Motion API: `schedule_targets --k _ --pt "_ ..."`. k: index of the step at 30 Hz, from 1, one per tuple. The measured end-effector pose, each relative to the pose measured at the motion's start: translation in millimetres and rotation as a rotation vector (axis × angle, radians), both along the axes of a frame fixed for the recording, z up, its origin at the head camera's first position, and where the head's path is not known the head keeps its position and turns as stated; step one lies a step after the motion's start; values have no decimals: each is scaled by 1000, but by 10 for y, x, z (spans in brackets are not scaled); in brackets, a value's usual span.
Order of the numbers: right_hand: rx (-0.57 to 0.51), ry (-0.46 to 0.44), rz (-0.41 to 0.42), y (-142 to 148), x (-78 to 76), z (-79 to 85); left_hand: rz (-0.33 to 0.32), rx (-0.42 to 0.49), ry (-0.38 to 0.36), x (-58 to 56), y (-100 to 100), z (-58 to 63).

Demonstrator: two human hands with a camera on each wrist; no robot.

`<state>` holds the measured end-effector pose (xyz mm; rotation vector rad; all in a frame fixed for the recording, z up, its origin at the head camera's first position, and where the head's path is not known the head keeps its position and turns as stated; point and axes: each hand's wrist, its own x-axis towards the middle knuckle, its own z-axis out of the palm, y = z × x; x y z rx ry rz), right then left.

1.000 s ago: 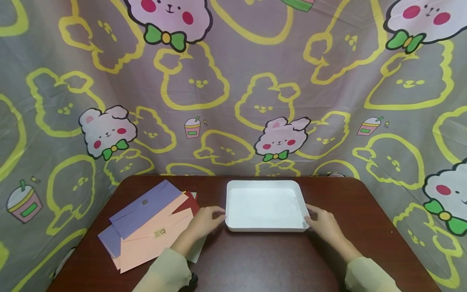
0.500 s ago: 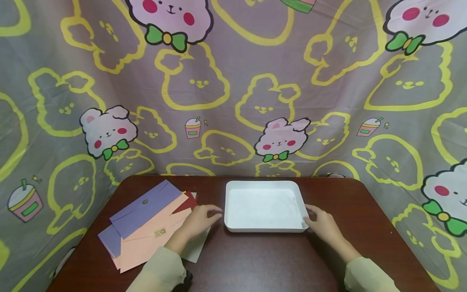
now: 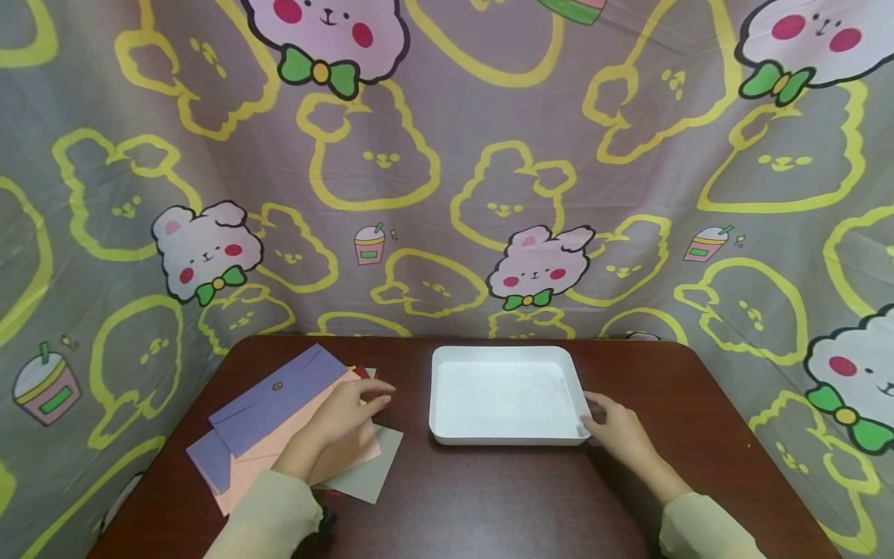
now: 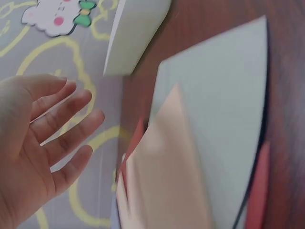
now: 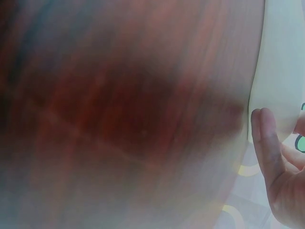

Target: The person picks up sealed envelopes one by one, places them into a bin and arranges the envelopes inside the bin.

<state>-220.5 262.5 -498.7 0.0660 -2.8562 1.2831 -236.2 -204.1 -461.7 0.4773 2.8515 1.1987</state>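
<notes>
A white rectangular tray (image 3: 506, 439) lies on the table. My right hand (image 3: 618, 429) is at its right edge, the thumb on the rim and the fingers against the outer wall. In the right wrist view, fingertips (image 5: 264, 121) press the wall from outside. My left hand (image 3: 342, 411) holds nothing, its fingers loosely bent above a fanned stack of envelopes. Purple envelope (image 3: 279, 396) on top shows a round seal; below it lie a peach envelope (image 3: 244, 473) and a grey-green envelope (image 3: 373, 466). Slivers of red envelope (image 4: 259, 191) show in the left wrist view.
The dark brown wooden table (image 3: 489, 505) has rounded far corners. A grey curtain (image 3: 447, 116) with rabbit drawings and yellow outlines hangs behind it and along both sides. The envelopes lie left of the tray with a gap between.
My left hand has let go of the tray's left edge and moved left over the envelopes. The right hand stays at the tray's right edge; the tray barely shifted left.
</notes>
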Motion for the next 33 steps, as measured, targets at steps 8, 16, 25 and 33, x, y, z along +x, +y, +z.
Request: schedule_targets --k 8,16,25,33 --pt "-5 -5 0 12 10 11 1 17 39 -29 -437 37" --pt "12 -20 3 -2 13 38 57 -68 -64 63 -736 -66" --pt "27 -29 -2 -7 11 33 80 -162 -151 127 -937 -122" --pt "42 -40 -2 -14 14 53 80 -202 -138 193 -1085 -124"
